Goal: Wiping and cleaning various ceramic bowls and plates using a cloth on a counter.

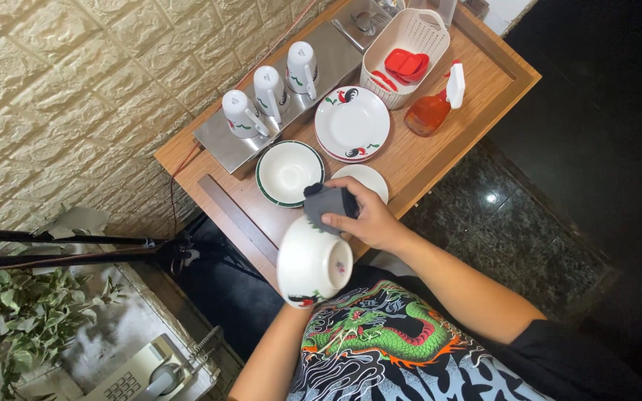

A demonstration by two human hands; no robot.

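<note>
My left hand [288, 310] holds up a white bowl [313, 261] with a small red and green pattern, tilted on its side above the table's near edge; the bowl hides most of that hand. My right hand [365, 219] presses a folded dark grey cloth [327, 203] against the bowl's upper rim. Just beyond, a green-rimmed white bowl [289, 172] and a small plain white plate [366, 176] rest on the wooden table [477, 82]. A larger plate with a rooster pattern [352, 123] lies further back.
Three white cups [270, 93] stand upside down on a metal tray [332, 56] along the brick wall. A white basket [404, 44] holds red items, with an orange spray bottle [432, 108] beside it. A black tripod leg [68, 249], a plant [9, 319] and a telephone [143, 375] are at left.
</note>
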